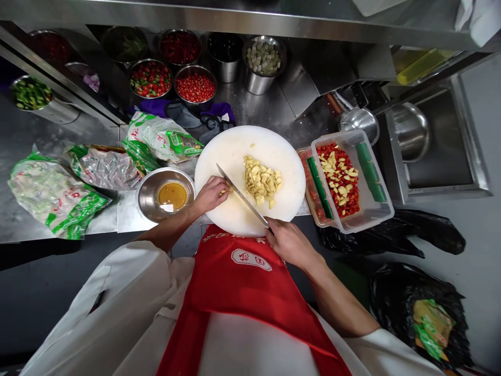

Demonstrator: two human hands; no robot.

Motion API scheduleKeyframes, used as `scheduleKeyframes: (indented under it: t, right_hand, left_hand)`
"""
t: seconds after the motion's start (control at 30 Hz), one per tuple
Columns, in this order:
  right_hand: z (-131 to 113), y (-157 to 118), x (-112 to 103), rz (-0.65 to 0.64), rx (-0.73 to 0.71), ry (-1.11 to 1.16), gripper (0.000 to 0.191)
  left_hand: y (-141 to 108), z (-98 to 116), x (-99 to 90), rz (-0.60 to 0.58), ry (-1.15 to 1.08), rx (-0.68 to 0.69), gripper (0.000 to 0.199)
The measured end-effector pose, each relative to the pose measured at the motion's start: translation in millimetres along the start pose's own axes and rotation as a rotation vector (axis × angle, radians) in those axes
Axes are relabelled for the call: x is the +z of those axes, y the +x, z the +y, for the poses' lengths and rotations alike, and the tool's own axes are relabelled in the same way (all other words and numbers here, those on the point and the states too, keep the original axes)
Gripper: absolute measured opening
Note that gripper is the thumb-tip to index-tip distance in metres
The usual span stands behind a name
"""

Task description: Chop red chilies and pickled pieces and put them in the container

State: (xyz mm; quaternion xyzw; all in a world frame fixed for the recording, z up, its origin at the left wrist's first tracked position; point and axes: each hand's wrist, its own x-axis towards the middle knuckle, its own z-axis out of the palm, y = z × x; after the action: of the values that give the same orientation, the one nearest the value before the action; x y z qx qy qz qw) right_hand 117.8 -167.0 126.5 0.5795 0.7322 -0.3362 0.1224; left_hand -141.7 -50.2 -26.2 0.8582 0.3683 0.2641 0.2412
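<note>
On a round white cutting board (219,141), my right hand (291,243) is closed around the handle of a knife (245,199), whose blade points up and to the left. Left of the blade, the fingers of my left hand (213,194) are curled together over small pale yellow pieces that look like garlic, mostly hidden by the fingers. A heap of sliced garlic (261,180) lies right of the blade. To the right stands a clear plastic container (376,177) with chopped red chili (350,180) and more slices on top.
A steel bowl (143,196) with brown liquid sits left of the board. Beyond it lie green-and-white plastic bags (55,193). Several steel pots, one with chopped red chilies (195,87), line the back under a metal shelf (235,18). A sink (442,141) is at right.
</note>
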Motion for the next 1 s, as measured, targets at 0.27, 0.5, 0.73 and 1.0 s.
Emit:
scheduleKeyframes:
  t: [0.27, 0.5, 0.73, 1.0]
  right_hand:
    - [-10.8, 27.4, 2.4, -0.075, 0.031, -0.067, 0.024]
    - [-11.5, 34.2, -2.7, -0.078, -0.001, -0.046, 0.023]
    - [-14.3, 44.0, -6.3, -0.085, 0.006, -0.053, 0.025]
    - [-15.3, 46.6, -8.9, -0.091, 0.033, -0.06, 0.026]
  left_hand:
    - [0.9, -1.3, -0.3, -0.049, -0.01, -0.021, 0.01]
    - [-1.4, -1.8, 2.7, -0.018, -0.018, -0.026, 0.01]
    - [-2.9, -2.3, 4.2, 0.001, -0.026, -0.011, 0.012]
    - [-4.0, -1.3, 4.6, -0.001, -0.038, -0.048, 0.014]
